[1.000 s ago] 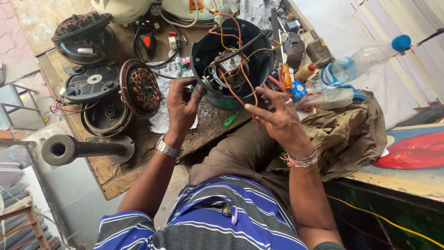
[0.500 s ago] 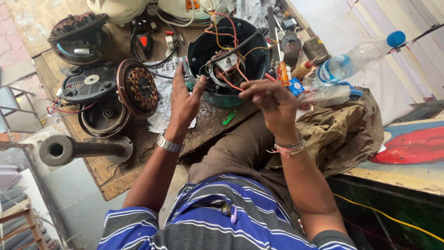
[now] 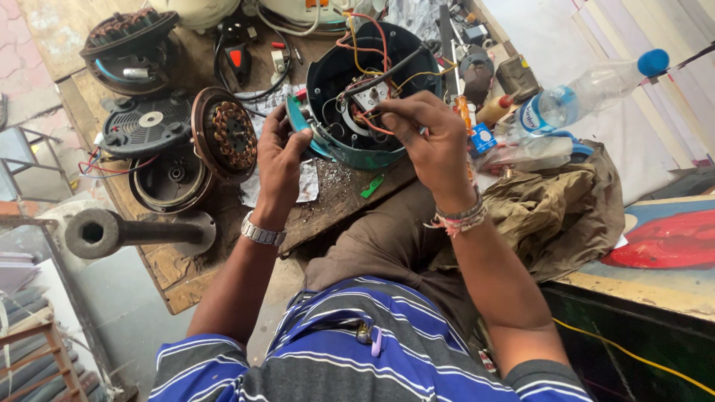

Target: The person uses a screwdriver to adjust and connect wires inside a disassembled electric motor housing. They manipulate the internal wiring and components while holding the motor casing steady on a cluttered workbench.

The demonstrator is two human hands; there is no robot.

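Teal-rimmed motor housing (image 3: 357, 97) sits open near the desk's (image 3: 186, 272) front edge, tilted toward the person. Left hand (image 3: 279, 160) clamped on its rim, steadying. Right hand (image 3: 428, 138) reaches inside, fingertips pinched together on a red wire (image 3: 369, 126) by the white terminal block (image 3: 370, 95). Wiring looks unfinished: leads loose, cover off. Copper-wound stator (image 3: 227, 134) and black end covers (image 3: 145, 126) lie apart toward the left edge, so reassembly appears yet to come.

Worn wooden workbench (image 3: 186, 275) in daylight, pale paved floor (image 3: 22, 45) (upper left), metal stand (image 3: 45, 350) beside.
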